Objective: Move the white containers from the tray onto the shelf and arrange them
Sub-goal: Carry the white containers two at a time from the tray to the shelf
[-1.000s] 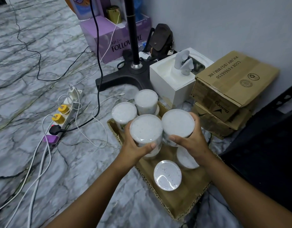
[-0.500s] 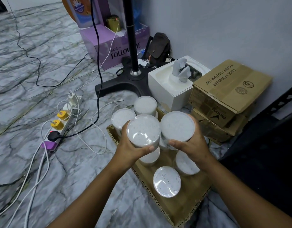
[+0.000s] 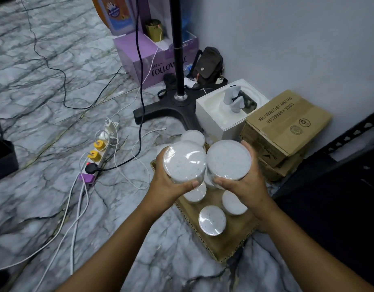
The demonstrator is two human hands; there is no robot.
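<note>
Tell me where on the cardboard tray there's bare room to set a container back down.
Bare cardboard shows on the tray at its near corner, in front of the nearest container. The middle is crowded: containers stand close together beneath the left hand and right hand, each holding a container above them. The far end is hidden.

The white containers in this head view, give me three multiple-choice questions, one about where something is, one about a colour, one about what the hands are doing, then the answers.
1. Where does the cardboard tray lie?
A. on the marble floor
B. on a table
C. on the brown boxes

2. What colour are the two matching plugs in the power strip?
A. green
B. yellow
C. blue

3. What is the left hand doing?
A. resting flat on the floor
B. pulling a cable
C. gripping a white container

Answers:
1 A, marble floor shows on both sides of the tray.
2 B, both are yellow.
3 C, its fingers curl round the container, as the right hand does round another.
</note>
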